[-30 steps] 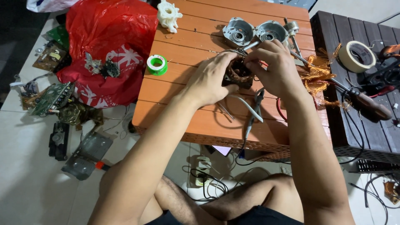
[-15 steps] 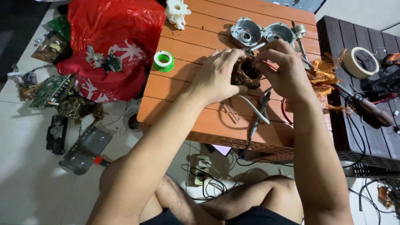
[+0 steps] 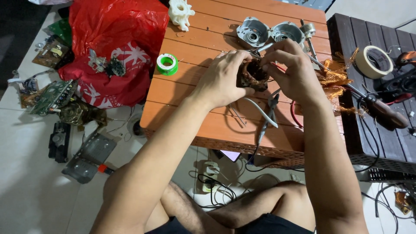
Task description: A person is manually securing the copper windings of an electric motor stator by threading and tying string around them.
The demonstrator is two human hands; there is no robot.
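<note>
Both hands close around a small dark brown motor stator with rusty laminations and a hollow bore (image 3: 252,74), held just above the middle of the orange slatted wooden table (image 3: 208,117), nearer its far edge. The left hand (image 3: 223,80) wraps the stator's left flank, thumb underneath and fingers curled over the top; the right hand (image 3: 290,71) pinches its right rim with bent fingertips. Both grips are narrow and firm on the part.

In my judgement, the main hazard is the part slipping, because only the fingertips bear on its rim; it would then fall onto the grey-handled pliers (image 3: 269,113) lying just below the hands. Loose leads near the stator could also snag or tear if the part is twisted hard. The tangle of stripped copper wire (image 3: 331,80) at the table's right edge lies close to the right wrist and may catch on it.

The stator looks worn: a mottled brown and black surface, a round opening facing up, with no bright winding that I can make out.

Two grey cast metal end housings (image 3: 271,32) sit at the far edge, a green tape roll (image 3: 167,63) lies towards the left edge, and a white plastic fan impeller (image 3: 180,13) stands at the far left corner. A red plastic bag (image 3: 115,47) lies on the floor beside the table.
</note>
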